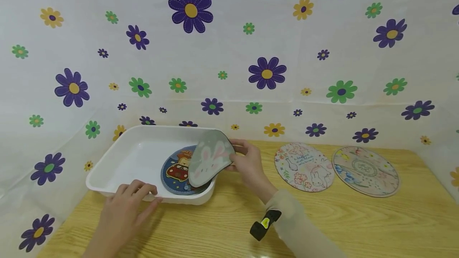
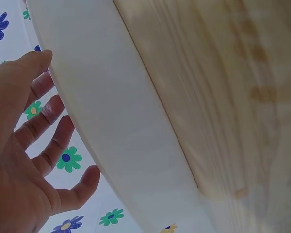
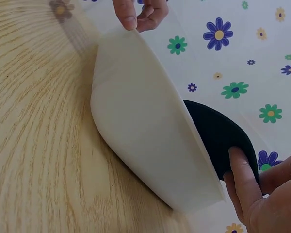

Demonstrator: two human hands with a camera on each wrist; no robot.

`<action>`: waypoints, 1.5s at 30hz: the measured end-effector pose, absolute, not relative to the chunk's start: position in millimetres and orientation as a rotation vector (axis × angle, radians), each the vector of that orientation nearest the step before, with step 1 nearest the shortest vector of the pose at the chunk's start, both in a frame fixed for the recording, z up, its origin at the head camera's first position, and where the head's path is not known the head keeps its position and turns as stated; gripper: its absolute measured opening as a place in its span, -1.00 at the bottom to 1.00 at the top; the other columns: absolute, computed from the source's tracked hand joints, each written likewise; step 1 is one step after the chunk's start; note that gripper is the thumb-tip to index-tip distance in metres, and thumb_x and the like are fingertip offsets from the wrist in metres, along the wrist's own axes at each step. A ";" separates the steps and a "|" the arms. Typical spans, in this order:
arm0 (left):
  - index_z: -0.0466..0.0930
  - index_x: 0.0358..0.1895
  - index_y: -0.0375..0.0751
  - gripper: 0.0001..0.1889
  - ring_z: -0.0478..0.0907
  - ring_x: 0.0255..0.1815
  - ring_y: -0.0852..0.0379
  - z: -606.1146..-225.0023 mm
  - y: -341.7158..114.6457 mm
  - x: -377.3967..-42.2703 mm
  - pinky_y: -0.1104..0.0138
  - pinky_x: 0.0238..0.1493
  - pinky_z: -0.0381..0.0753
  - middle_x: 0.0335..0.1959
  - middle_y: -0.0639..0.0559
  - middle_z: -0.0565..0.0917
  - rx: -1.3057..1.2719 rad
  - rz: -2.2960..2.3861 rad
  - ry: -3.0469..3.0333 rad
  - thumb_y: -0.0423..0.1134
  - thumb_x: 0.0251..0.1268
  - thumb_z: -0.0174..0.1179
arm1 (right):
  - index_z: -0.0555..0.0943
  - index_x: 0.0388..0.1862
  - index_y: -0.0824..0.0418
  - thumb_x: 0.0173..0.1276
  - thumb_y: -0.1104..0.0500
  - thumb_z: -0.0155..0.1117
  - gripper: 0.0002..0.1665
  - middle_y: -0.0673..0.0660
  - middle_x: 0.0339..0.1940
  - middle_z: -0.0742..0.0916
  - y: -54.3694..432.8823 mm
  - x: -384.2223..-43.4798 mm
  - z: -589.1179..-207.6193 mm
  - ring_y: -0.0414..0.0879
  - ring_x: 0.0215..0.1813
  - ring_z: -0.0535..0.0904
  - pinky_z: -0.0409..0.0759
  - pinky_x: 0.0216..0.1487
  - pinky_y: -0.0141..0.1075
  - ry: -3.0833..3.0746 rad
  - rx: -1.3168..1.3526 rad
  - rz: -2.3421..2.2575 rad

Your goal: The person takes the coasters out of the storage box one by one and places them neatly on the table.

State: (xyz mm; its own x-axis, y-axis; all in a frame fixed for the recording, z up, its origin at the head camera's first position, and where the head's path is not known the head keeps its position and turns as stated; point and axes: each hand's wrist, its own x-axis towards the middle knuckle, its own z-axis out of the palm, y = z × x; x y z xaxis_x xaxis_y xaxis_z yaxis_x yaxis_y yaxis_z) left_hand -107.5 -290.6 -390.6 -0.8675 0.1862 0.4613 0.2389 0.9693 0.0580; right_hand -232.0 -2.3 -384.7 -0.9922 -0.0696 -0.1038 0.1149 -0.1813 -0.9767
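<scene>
A grey round mouse pad (image 1: pixel 211 156) with pink bunnies is pinched at its right edge by my right hand (image 1: pixel 250 161). It stands tilted over the right end of the white tray (image 1: pixel 123 158), bent a little. Its black back (image 3: pixel 218 131) shows in the right wrist view, with fingers against it. Beneath it, inside the tray, lies a blue round mouse pad (image 1: pixel 175 170) with a red car, partly covered. My left hand (image 1: pixel 125 210) holds the tray's front rim, fingers over it and thumb on the outside; the left wrist view shows the fingertips (image 2: pixel 91 174) at the rim.
To the right of the tray, two more round mouse pads lie flat on the wooden table (image 1: pixel 322 222): a pink one with a white bunny (image 1: pixel 304 167) and a floral one (image 1: pixel 365 171). A flower-printed cloth (image 1: pixel 229 51) hangs behind the table.
</scene>
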 end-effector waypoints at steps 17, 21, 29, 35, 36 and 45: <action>0.73 -0.21 0.07 -0.76 0.61 -0.21 -0.02 -394.0 -301.9 -103.3 -0.04 -0.23 0.60 -0.25 0.10 0.68 -0.393 -0.203 -2.593 -0.18 0.03 0.54 | 0.58 0.26 0.25 0.38 0.51 0.10 -0.49 0.36 0.26 0.61 -0.5 -230.6 -383.4 -0.06 -0.20 0.69 0.75 -0.34 -0.34 1.867 0.049 -2.353; 0.76 -0.14 0.10 -0.71 0.63 -0.16 0.03 -392.4 -305.1 -99.4 -0.04 -0.15 0.63 -0.20 0.11 0.70 -0.465 -0.227 -2.613 -0.21 0.02 0.54 | 0.57 0.27 0.25 0.37 0.50 0.10 -0.48 0.35 0.27 0.61 1.2 -229.1 -381.3 -0.06 -0.18 0.69 0.76 -0.33 -0.33 1.851 0.057 -2.370; 0.77 -0.05 0.14 -0.67 0.62 -0.10 0.08 -391.5 -303.0 -96.7 0.00 -0.10 0.66 -0.14 0.14 0.69 -0.476 -0.270 -2.654 -0.20 0.07 0.53 | 0.57 0.29 0.22 0.36 0.49 0.12 -0.47 0.31 0.29 0.61 6.0 -225.7 -378.7 -0.07 -0.13 0.69 0.78 -0.25 -0.26 1.842 0.064 -2.383; 0.79 -0.07 0.13 -0.65 0.62 -0.14 0.10 -390.7 -302.5 -97.0 0.03 -0.14 0.67 -0.16 0.15 0.69 -0.497 -0.239 -2.618 -0.24 0.02 0.55 | 0.56 0.29 0.23 0.36 0.50 0.12 -0.46 0.32 0.28 0.61 9.5 -222.8 -375.7 -0.07 -0.12 0.69 0.77 -0.30 -0.30 1.810 0.053 -2.420; 0.79 -0.07 0.13 -0.65 0.61 -0.14 0.10 -390.5 -302.5 -97.2 0.04 -0.15 0.67 -0.16 0.15 0.69 -0.496 -0.232 -2.616 -0.24 0.02 0.55 | 0.57 0.29 0.23 0.36 0.50 0.12 -0.46 0.32 0.28 0.61 10.4 -222.2 -374.9 -0.06 -0.12 0.69 0.77 -0.30 -0.29 1.806 0.051 -2.426; 0.79 -0.08 0.12 -0.67 0.59 -0.19 0.17 -388.1 -300.9 -99.3 0.14 -0.19 0.66 -0.20 0.18 0.70 -0.488 -0.208 -2.628 -0.23 0.03 0.55 | 0.57 0.29 0.20 0.38 0.51 0.14 -0.46 0.31 0.28 0.62 19.9 -219.8 -368.8 -0.11 -0.17 0.71 0.76 -0.31 -0.31 1.809 0.049 -2.444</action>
